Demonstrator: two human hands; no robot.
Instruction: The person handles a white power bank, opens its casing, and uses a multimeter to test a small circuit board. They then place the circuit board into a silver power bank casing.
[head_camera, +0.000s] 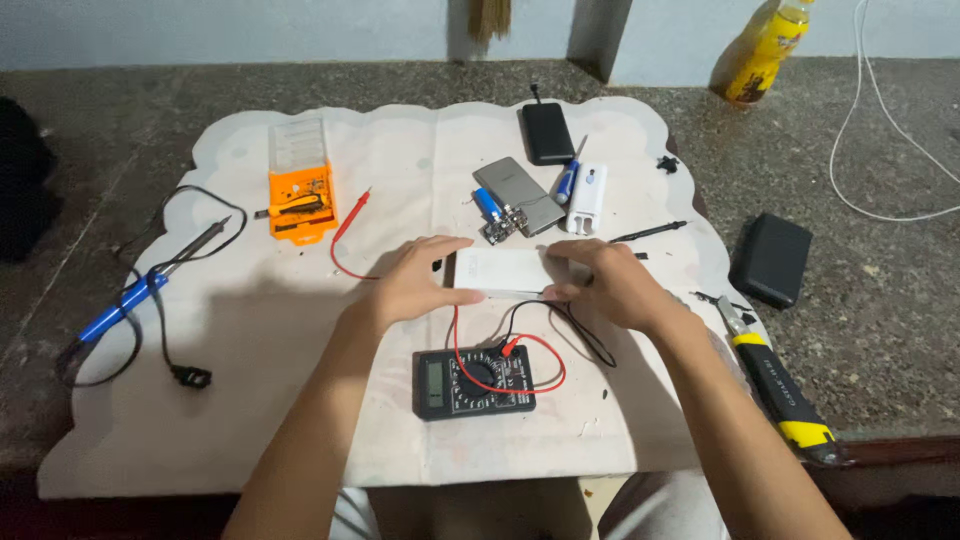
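Two hands of mine rest on a flat white rectangular case (503, 269) at the middle of the white paper sheet (250, 330): my left hand (412, 283) lies on its left end with the fingers spread and flat, pressing rather than clasping, and my right hand (612, 285) is curled over its right end, fingertips pinched at the edge, though I cannot tell whether they hold the case alone or a probe tip as well. Working from the left, the blue-handled soldering iron (130, 295) lies near the sheet's edge with its cord looped; if it is hot, I judge it could scorch the paper. The orange screwdriver kit (300, 195), a clear-lidded box, lies well apart. The red probe lead (345, 235) and black lead run under my wrists to the black multimeter (475, 383) just below; a shift of my forearm could drag them and pull the meter. To the right lie a grey flat pack (520, 193), a black slab (547, 132) and a white holder (587, 198). The yellow-handled utility knife (775, 380) sits by my right forearm and I could brush it. Far back stands a yellow bottle (765, 45) with a yellow label.
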